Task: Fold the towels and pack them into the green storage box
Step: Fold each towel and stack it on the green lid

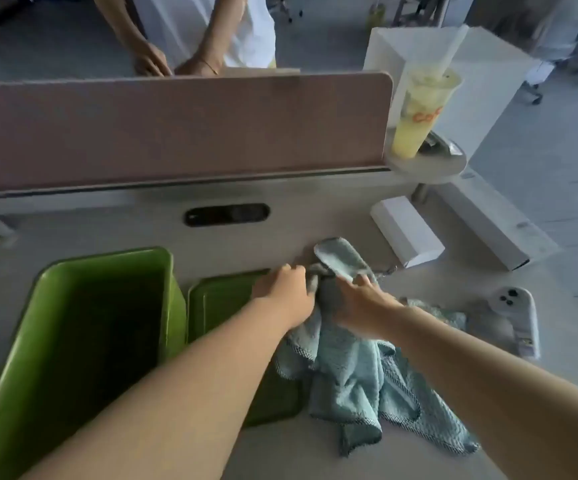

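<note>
Towels (350, 375): teal, crumpled on desk (315, 220), partly over green lid (218, 306), right of open green box (107, 261). Gripped at upper edge by left hand (284, 289) and right hand (360, 306), with fingers curled round cloth.

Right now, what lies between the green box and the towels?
In the head view, a green lid lies flat on the desk between the box and the towels. The towels overlap its right edge.

I get one view, worn on the head, tilted forward and down, close over the desk (315, 216), partition (176, 133) at twelve o'clock.
</note>
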`<state>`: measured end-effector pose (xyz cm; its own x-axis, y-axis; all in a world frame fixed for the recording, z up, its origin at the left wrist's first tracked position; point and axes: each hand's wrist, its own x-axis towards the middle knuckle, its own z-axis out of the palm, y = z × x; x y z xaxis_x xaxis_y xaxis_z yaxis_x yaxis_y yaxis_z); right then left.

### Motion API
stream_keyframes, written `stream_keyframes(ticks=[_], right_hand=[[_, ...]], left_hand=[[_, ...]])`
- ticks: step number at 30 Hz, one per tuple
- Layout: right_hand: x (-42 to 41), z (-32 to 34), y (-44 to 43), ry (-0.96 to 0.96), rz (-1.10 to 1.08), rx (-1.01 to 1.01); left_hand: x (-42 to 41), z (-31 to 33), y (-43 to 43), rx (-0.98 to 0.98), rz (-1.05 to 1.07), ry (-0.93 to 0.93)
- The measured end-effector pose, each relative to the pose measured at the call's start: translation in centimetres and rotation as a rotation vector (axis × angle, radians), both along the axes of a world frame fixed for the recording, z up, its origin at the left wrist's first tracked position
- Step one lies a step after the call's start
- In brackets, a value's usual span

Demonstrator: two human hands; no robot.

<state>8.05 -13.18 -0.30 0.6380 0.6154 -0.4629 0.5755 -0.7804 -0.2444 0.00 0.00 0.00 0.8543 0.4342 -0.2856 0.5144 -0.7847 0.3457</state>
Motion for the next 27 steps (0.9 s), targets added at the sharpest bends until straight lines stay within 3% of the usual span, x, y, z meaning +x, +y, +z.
stream_keyframes(ticks=[1,4,6,10,14,18,20,23,25,27], right_hand=[[-0.6,-1.7,-0.3,0.016,0.0,-0.042],[-2.4,-7.0,-0.8,-0.089,-0.066,-0.005],[-3.4,-9.4,-0.4,-0.206,-0.15,0.092],[-4.3,-12.9,-0.4,-0.414,-0.264,0.409],[-4.0,-14.4,-1.0,-0.495,-0.33,0.677],[-3.5,-15.1,-1.4,-0.499,-0.369,0.908],[-3.0,-15.4,-1.9,-0.503,-0.417,0.957],[-2.8,-15.0,-2.6,-0.578,-0.471,0.827],[-3.7,-13.9,-2.8,-0.594,-0.448,0.718],[-5.5,-12.5,-3.0,-0.593,-0.286,0.726]], left_hand=[[-0.7,-1.7,-0.7,-0.046,0.019,0.114],[-2.4,-7.1,-2.7,-0.006,0.105,0.201],[-3.1,-9.2,-3.8,0.075,0.182,0.079],[-4.2,-13.4,-4.4,0.213,0.251,-0.335],[-5.5,-14.6,-4.0,0.044,0.364,-0.796],[-6.5,-13.8,-4.3,-0.106,0.426,-1.119],[-6.8,-13.4,-4.3,-0.23,0.546,-1.207],[-7.3,-12.8,-3.5,-0.421,0.615,-1.34],[-7.9,-12.3,-3.2,-0.641,0.618,-1.282],[-9.0,-12.3,-3.3,-0.77,0.64,-1.177]])
